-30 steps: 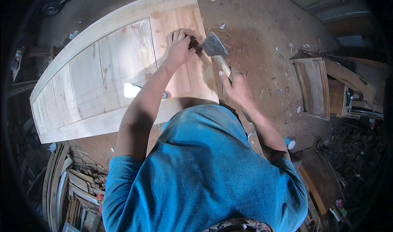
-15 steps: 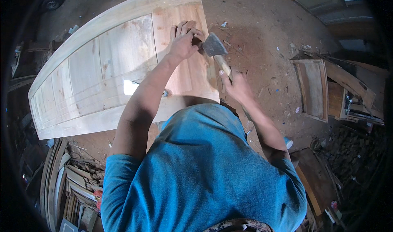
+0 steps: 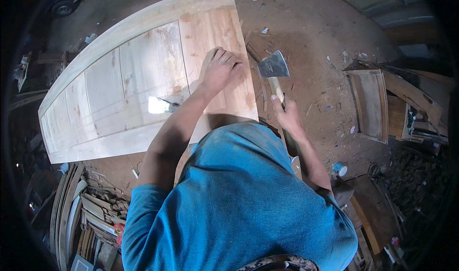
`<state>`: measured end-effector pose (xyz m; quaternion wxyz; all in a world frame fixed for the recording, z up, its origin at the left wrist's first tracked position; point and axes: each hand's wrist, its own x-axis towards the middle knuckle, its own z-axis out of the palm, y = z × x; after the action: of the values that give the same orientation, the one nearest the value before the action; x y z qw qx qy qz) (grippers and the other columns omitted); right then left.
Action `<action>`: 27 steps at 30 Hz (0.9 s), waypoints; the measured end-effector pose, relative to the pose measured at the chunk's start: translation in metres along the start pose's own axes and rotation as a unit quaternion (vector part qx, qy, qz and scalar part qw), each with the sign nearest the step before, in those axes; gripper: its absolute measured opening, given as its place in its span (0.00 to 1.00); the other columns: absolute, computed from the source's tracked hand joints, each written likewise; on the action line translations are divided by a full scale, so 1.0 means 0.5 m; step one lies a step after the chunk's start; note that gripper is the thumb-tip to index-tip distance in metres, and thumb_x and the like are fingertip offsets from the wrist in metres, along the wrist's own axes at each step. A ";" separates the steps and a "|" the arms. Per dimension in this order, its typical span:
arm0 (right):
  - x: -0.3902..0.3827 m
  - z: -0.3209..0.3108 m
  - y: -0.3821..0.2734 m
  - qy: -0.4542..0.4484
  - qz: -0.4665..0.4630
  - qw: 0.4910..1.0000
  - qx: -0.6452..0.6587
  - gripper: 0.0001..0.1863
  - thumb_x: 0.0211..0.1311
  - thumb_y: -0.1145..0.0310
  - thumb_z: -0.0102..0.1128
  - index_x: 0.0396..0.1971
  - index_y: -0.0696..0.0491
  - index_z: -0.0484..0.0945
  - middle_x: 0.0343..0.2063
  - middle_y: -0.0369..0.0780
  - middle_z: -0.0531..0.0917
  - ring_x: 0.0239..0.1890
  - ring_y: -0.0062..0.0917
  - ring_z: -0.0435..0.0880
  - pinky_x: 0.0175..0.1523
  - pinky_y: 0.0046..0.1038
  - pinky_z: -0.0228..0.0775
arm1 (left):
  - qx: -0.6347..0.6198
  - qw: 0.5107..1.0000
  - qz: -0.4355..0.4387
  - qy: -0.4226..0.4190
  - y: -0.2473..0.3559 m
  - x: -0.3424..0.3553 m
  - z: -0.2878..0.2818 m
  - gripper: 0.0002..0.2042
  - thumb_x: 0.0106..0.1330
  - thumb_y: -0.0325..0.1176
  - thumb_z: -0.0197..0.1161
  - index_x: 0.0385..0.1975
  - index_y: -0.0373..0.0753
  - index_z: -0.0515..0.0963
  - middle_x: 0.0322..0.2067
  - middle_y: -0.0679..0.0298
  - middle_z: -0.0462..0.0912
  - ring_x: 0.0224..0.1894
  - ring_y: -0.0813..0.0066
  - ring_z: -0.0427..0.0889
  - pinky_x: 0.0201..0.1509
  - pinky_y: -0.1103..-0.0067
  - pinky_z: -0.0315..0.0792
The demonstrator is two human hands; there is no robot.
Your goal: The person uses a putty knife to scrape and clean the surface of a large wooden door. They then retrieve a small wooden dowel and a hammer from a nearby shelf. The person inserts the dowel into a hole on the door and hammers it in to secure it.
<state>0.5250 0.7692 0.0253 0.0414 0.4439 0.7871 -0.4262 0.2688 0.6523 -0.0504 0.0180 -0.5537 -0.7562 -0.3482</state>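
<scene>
A broad pale wooden door panel (image 3: 148, 60) lies flat ahead of me, curved along its far side. My left hand (image 3: 221, 69) is over its right end, fingers curled in; whatever they may hold is hidden. In my right hand (image 3: 288, 115), just off the panel's right edge, is a hatchet (image 3: 274, 66), gripped by its pale wooden handle. Its dark, wide head is raised at the far end, apart from the panel. Beside my left forearm on the panel lies a shiny bright piece with a dark end (image 3: 162, 105), partly covered by the arm.
Wood scraps and chips litter the brown floor (image 3: 315, 46). At the right stands a stack of wooden frames and boards (image 3: 370, 106). Long strips and offcuts (image 3: 91, 218) are piled at the lower left. A small blue can (image 3: 340, 169) stands near my right elbow.
The hatchet has swung to the right, away from the panel's edge, with my right hand. My left hand has drawn slightly nearer, its fingers now more curled.
</scene>
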 end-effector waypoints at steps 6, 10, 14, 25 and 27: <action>-0.030 -0.006 0.043 0.031 -0.024 0.998 0.039 0.24 0.74 0.50 0.57 0.35 0.62 0.77 0.18 0.37 0.75 0.23 0.22 0.73 0.30 0.33 0.67 | 0.093 0.995 0.005 0.037 0.006 -0.002 0.023 0.05 0.65 0.34 0.66 0.32 0.40 0.83 0.37 0.62 0.83 0.47 0.59 0.78 0.62 0.63 0.69; -0.035 -0.010 0.081 0.047 -0.015 0.998 0.042 0.23 0.74 0.52 0.57 0.33 0.60 0.76 0.18 0.36 0.75 0.21 0.20 0.74 0.27 0.31 0.67 | 0.114 0.993 -0.004 0.023 0.016 -0.013 0.024 0.07 0.67 0.35 0.63 0.33 0.39 0.82 0.36 0.61 0.82 0.47 0.59 0.79 0.61 0.62 0.69; -0.028 -0.005 0.105 0.039 0.013 0.995 0.096 0.21 0.75 0.53 0.57 0.32 0.58 0.76 0.18 0.34 0.75 0.19 0.18 0.76 0.24 0.28 0.69 | 0.140 0.988 0.046 -0.054 0.015 0.007 0.000 0.09 0.69 0.34 0.60 0.40 0.36 0.81 0.40 0.57 0.82 0.52 0.56 0.77 0.64 0.62 0.69; -0.006 -0.014 0.099 0.006 0.024 0.993 0.114 0.24 0.72 0.51 0.59 0.35 0.63 0.78 0.19 0.45 0.79 0.24 0.29 0.80 0.33 0.37 0.71 | 0.102 0.992 -0.046 -0.057 0.070 -0.028 -0.072 0.09 0.70 0.29 0.58 0.44 0.39 0.83 0.46 0.60 0.85 0.50 0.64 0.84 0.54 0.67 0.77; 0.002 -0.006 0.108 0.005 0.008 0.996 0.091 0.24 0.71 0.51 0.59 0.35 0.63 0.79 0.20 0.46 0.80 0.24 0.29 0.81 0.33 0.37 0.71 | 0.089 0.989 -0.099 -0.062 0.047 -0.070 -0.071 0.12 0.70 0.30 0.58 0.49 0.37 0.82 0.47 0.59 0.85 0.51 0.63 0.84 0.53 0.68 0.77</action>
<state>0.5648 0.7852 -0.0074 0.0004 0.4541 0.7417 -0.4936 0.2897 0.6071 -0.0260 -0.0142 -0.4932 -0.8347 -0.2446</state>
